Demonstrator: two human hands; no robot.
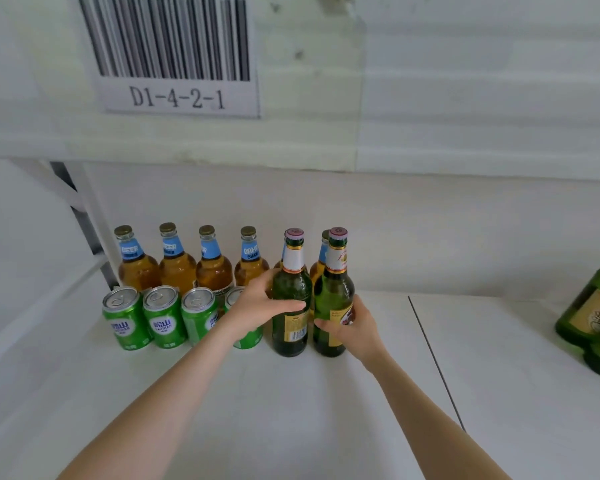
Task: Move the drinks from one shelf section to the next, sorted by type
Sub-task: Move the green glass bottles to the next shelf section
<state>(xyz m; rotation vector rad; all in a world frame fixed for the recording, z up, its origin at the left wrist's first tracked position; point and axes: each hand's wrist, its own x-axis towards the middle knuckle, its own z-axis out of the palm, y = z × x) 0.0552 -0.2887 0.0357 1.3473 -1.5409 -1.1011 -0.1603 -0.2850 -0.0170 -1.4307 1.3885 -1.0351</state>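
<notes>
White shelf board (291,410): fills the lower frame of the head view; every drink stands upright on it.
Seam (433,358): thin dark line running from mid-right toward the lower right; splits the board into a left and a right section.
Left green bottle (291,285): dark green glass, white-and-gold neck label, pink cap; centre of frame, left of the seam, base on the board.
Right green bottle (333,289): same type; just beside the first, on its right; whether the two touch cannot be told.
Left hand (257,306): enters from the lower left; fingers and thumb curled round the body of the left green bottle.
Right hand (355,327): enters from the lower right; wrapped round the lower body of the right green bottle, thumb across its front.
Amber bottles (177,268): back row, left of centre; blue neck labels, gold caps; four in plain view, two more partly hidden behind the green pair.
Green cans (161,317): front row of four, before the amber bottles; the fourth largely covered by the left hand and wrist.
Edge bottles (593,313): green glass, yellow labels; right edge of frame, right of the seam, well apart from both hands; cropped, count unclear.
Barcode label (174,57): upper left, on the white shelf face above; reads D1-4-2-1.
</notes>
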